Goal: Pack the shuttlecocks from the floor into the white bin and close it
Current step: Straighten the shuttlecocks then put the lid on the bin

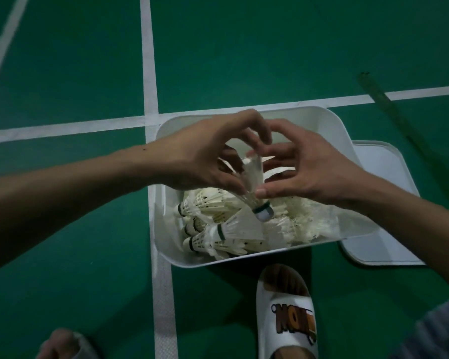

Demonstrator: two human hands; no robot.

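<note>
An open white bin [324,117] stands on the green court floor and holds several white feather shuttlecocks [213,203]. Above it, one shuttlecock [254,177] is held between both hands, its cork with a green band pointing down toward me. My left hand [200,156] grips its feathers from the left with thumb and curled fingers. My right hand [303,169] pinches it from the right, thumb near the cork. The bin's white lid [384,203] lies flat on the floor, partly under the bin's right side.
White court lines [149,73] cross the green floor to the left of and behind the bin. My foot in a white slipper [285,312] stands just in front of the bin. A second foot [62,345] shows at the bottom left. A dark thin rod [389,104] lies at the right.
</note>
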